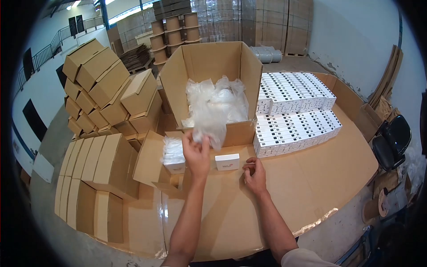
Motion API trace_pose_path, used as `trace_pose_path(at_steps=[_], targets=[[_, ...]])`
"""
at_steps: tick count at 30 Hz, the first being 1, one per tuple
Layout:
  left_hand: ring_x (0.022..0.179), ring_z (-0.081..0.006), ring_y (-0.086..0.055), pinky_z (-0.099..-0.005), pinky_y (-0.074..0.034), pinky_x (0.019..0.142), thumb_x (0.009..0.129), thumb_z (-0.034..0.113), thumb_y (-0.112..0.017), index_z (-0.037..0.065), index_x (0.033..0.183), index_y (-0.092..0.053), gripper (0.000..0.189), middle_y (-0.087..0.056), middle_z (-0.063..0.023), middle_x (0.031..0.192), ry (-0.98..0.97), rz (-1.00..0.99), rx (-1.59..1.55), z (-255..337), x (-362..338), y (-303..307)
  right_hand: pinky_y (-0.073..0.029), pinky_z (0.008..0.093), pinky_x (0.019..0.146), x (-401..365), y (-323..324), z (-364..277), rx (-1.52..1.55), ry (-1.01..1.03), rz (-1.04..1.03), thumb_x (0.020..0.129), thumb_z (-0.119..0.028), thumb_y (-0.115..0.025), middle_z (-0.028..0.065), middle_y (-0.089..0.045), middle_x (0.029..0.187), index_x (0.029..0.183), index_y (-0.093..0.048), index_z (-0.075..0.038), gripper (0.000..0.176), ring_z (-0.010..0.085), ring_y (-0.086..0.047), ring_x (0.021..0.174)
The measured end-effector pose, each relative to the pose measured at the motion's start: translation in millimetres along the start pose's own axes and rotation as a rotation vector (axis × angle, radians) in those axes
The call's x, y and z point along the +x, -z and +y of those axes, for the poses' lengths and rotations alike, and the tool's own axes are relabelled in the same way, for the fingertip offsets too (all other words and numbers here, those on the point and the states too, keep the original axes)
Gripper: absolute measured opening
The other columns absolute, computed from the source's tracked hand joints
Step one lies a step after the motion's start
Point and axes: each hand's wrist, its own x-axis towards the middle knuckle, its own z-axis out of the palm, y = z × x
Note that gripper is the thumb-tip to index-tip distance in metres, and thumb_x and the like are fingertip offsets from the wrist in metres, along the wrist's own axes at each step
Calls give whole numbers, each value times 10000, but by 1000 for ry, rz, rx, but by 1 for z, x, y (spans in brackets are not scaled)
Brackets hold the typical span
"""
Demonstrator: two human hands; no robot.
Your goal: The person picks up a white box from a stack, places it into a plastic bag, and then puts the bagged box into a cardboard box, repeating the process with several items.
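Observation:
My left hand [197, 155] is closed on a clear plastic bag [212, 127], which hangs in front of the large open carton [242, 133]. More plastic bags [229, 100] fill that carton in a loose heap. On the cardboard-covered table [227, 213] stands a small white box [227, 163] with a printed mark on its front. Just to the right of this box is my right hand [255, 177], its fingers loosely bent and apart, with nothing in them. Left of my left hand, an open carton [149, 162] contains bagged white boxes [173, 153].
Stacked white boxes [296, 129] stand in rows at the right rear of the table. Brown cartons [100, 162] line the left side, with a taller pile [102, 89] behind. A black chair [391, 142] is on the floor at right.

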Motion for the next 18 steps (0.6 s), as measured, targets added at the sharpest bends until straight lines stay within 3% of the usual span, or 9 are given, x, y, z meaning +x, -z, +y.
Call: trace_pose_path(at_steps=[3, 6, 9, 12, 15, 18], targets=[[864, -166, -705, -269, -582, 690, 956, -13, -655, 17, 1346, -406, 464, -702, -129, 1051, 243, -115, 27, -6, -66, 24, -552, 317, 768, -9, 5, -13, 120, -138, -18, 896, -35, -668, 91, -672, 933, 1124, -580, -13, 246, 161, -667, 851], [855, -187, -727, -285, -594, 687, 938, -11, -672, 40, 1371, -383, 524, -709, -144, 1056, 330, -168, -37, -32, -110, 33, -533, 284, 749, -21, 4, -12, 473, -77, -78, 924, -139, -724, 40, -653, 877, 1126, -599, -16, 267, 106, -621, 792], [876, -208, -738, -309, -610, 724, 925, -38, -674, 15, 1355, -395, 515, -713, -165, 1068, 402, -337, 226, -35, -122, 39, -517, 277, 736, -29, 10, -16, 140, 50, -210, 951, -202, -728, 31, -671, 887, 1149, -620, -6, 299, 109, -614, 763], [876, -199, -740, -313, -607, 719, 933, 7, -686, 0, 1306, -453, 440, -722, -164, 1053, 344, -469, 387, -33, -122, 35, -510, 293, 727, -32, -1, -33, 204, -35, -159, 1008, -218, -659, 62, -695, 882, 1118, -647, 9, 252, 129, -620, 755], [845, -183, -738, -321, -597, 706, 939, 46, -684, -4, 1254, -512, 362, -728, -154, 1013, 197, -528, 564, -27, -122, 32, -515, 322, 721, -27, -4, -33, 93, 26, -65, 1050, -215, -584, 104, -708, 881, 1086, -662, 26, 255, 153, -641, 789], [817, -283, -753, -373, -574, 692, 921, 109, -686, 14, 1224, -545, 348, -735, -200, 972, 218, -357, 372, -38, -124, 29, -515, 337, 697, -24, -4, -40, 29, 95, -67, 1071, -212, -533, 124, -693, 815, 1077, -659, 31, 274, 169, -641, 744]])
